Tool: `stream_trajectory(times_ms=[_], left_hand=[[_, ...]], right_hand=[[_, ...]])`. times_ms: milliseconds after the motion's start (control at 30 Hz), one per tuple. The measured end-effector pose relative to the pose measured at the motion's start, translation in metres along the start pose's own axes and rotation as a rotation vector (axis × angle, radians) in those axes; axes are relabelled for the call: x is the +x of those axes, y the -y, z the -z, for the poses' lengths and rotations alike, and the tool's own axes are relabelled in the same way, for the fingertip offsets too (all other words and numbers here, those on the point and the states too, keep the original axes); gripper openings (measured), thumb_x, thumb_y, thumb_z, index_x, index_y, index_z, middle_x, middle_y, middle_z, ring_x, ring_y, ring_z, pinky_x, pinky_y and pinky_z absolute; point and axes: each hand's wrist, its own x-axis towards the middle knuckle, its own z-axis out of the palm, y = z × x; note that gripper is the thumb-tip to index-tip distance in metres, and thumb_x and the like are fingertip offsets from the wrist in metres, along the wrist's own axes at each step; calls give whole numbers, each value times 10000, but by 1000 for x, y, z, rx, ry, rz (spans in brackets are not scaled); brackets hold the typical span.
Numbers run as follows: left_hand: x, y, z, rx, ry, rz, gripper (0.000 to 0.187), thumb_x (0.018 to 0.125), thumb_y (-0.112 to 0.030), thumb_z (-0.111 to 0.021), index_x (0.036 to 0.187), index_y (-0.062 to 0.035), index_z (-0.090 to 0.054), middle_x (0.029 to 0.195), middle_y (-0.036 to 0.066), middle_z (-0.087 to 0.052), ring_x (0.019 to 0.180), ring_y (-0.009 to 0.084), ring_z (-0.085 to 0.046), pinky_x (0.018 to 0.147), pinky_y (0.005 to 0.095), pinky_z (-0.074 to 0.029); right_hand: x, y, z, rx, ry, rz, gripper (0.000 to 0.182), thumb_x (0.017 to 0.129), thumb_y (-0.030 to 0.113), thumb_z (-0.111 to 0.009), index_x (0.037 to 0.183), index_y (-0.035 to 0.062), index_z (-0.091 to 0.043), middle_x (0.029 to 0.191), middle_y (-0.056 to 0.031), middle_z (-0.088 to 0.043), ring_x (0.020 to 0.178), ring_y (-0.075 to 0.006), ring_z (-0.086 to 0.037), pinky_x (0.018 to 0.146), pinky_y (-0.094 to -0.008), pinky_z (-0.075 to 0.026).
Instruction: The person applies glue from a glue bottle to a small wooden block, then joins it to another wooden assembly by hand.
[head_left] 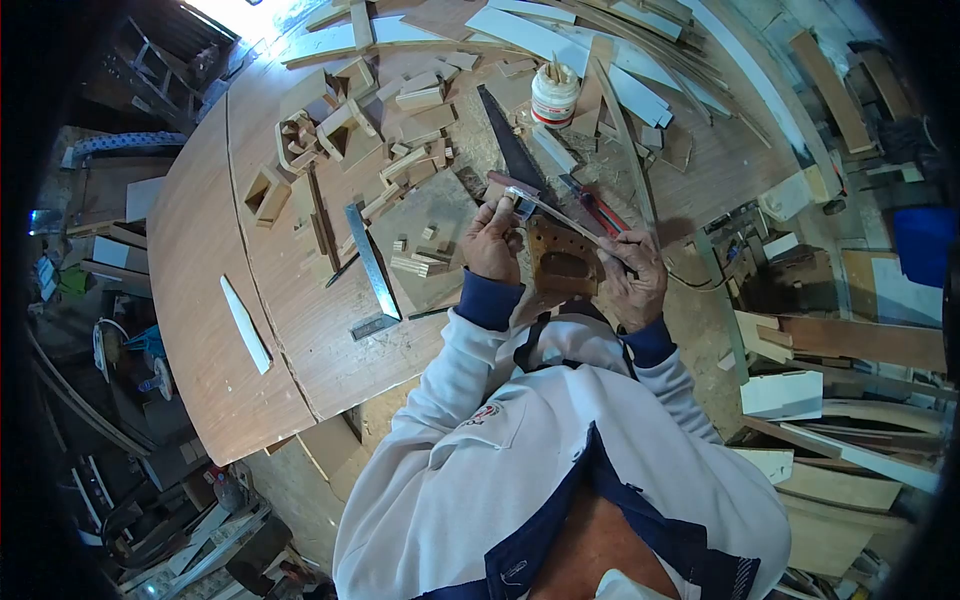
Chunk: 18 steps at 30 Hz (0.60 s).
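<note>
My left hand [492, 240] is closed in a pinch at the table's near edge, on a small light piece whose shape I cannot make out. A thin stick [555, 212] runs from there to my right hand [635, 272], whose fingers are wrapped round its other end. Beneath the stick lies a handsaw, its brown wooden handle [562, 258] between my hands and its dark blade [510, 140] pointing away. Red-handled pliers or a similar tool [597, 208] rest just beyond my right hand. Farther back stands an open white jar [555, 94] with sticks in it.
A metal try square [371, 262] lies left of my left hand, beside a flat board [432, 225] bearing small wood blocks. Hollow wooden pieces [347, 132] stand at the back left. Long strips [530, 32] cover the back edge. A white sliver [245, 325] lies far left.
</note>
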Motion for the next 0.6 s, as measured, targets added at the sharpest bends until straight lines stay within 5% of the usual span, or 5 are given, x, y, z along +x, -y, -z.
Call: stream_trajectory(times_ms=[233, 600], left_hand=[[-4, -6, -3, 66, 113, -82, 138, 908, -139, -581, 996, -44, -628, 718, 1, -581, 547, 66, -477, 464, 206, -352], [-9, -6, -3, 95, 143, -94, 145, 904, -102, -581, 1019, -30, -632, 774, -14, -596, 610, 51, -485, 526, 185, -369]], right_hand=[[2, 5, 18, 45, -62, -70, 189, 788, -54, -648, 953, 36, -677, 939, -80, -548, 840, -171, -572, 717, -267, -478], [12, -5, 16, -14, -30, 112, 261, 750, -65, -666, 972, 70, -686, 905, -56, -532, 801, -166, -540, 693, -265, -449]])
